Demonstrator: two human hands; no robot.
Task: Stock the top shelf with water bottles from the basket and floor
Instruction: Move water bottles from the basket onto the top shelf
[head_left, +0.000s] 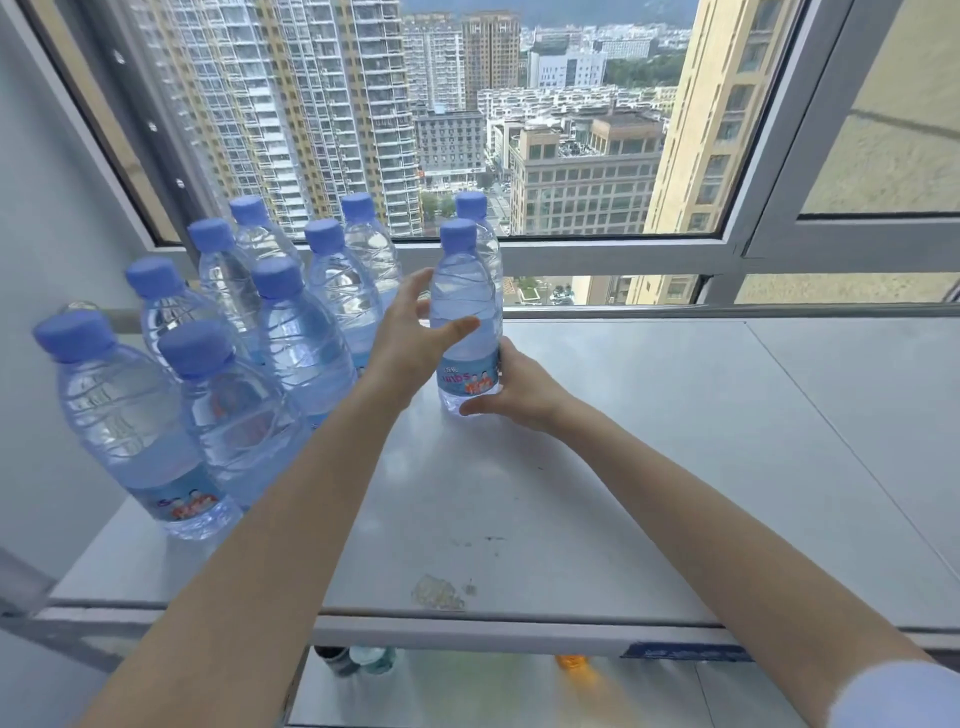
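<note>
A clear water bottle (465, 312) with a blue cap stands upright on the grey metal top shelf (649, 441). My right hand (511, 387) curls round its lower part at the label. My left hand (415, 332) is spread just left of the bottle, thumb across its front, fingers straight. Several more blue-capped bottles (291, 332) stand in rows on the shelf's left side, and one (480, 228) stands right behind the held bottle.
A large window (467, 130) with a grey frame rises directly behind the shelf. A wall (47, 260) closes the left side. A lower shelf (467, 691) below the front edge holds a few small items. The shelf's right half is bare metal.
</note>
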